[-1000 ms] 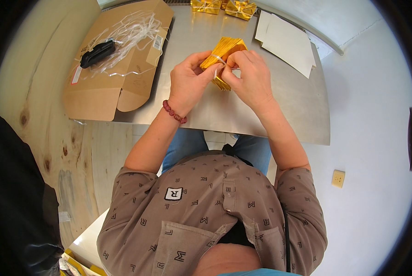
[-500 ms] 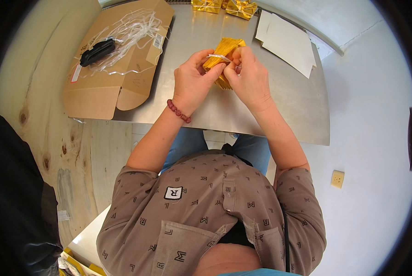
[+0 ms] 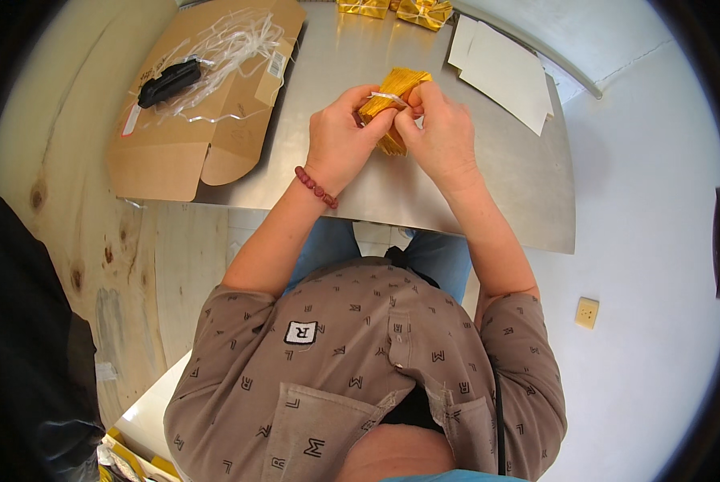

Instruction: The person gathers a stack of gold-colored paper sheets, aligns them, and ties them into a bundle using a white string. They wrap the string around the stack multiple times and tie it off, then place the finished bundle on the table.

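Above the metal table I hold a bundle of gold, pleated-looking sheets [image 3: 405, 79], with a white strap [image 3: 385, 96] round its middle. My left hand [image 3: 340, 132] is closed on the bundle's left side, its thumb pressed against the front. At the right side my right hand [image 3: 442, 132] is closed in a pinch near the end of the strap. Its fingertips partly hide what they grip, which looks like the strap.
A metal table [image 3: 336, 72] carries a flattened cardboard box [image 3: 239, 145] at left, with a tangle of white straps [image 3: 243, 44] and a black tool-like object [image 3: 169, 83] on it. Gold strapped bundles [image 3: 424, 12] stand at the far edge. White card sheets [image 3: 500, 72] lie at right, near the wall.
Both hands keep the gold bundle at nearly the same place. The right fingers have shifted slightly at the strap, and the bundle is tilted a little differently.
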